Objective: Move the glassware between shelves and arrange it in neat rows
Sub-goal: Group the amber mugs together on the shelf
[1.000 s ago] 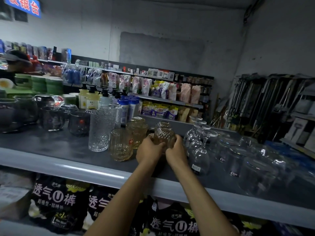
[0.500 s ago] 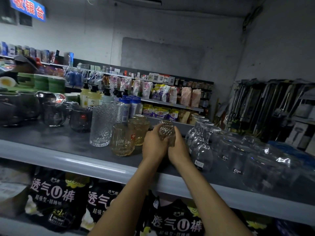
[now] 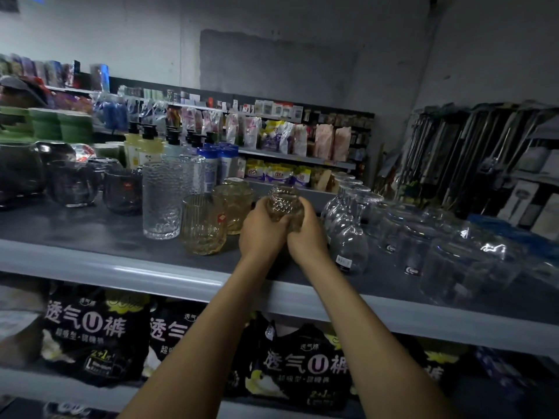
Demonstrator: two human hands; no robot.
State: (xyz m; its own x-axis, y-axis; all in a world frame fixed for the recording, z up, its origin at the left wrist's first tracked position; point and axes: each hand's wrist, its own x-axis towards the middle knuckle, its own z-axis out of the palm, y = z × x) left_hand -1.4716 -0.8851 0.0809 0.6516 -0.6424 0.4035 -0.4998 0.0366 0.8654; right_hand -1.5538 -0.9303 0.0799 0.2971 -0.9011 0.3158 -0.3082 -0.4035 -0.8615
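I found the view dim throughout, with a cold grey-blue cast. The far wall (image 3: 272, 55) was the brightest part, and the shelf (image 3: 136, 272) edge carried a pale sheen at left. The packs (image 3: 90, 337) below sat in heavy shadow. The cut glass (image 3: 284, 204) gripped by the left hand (image 3: 261, 234) and right hand (image 3: 307, 237) caught a faint sparkle. Small white glints showed on the jars (image 3: 472, 261) at right, which looked smeared and soft. Shelf lines bowed toward the edges, and the corners fell dark.

Both hands (image 3: 261, 229) curl together, arms (image 3: 193, 343) outstretched.
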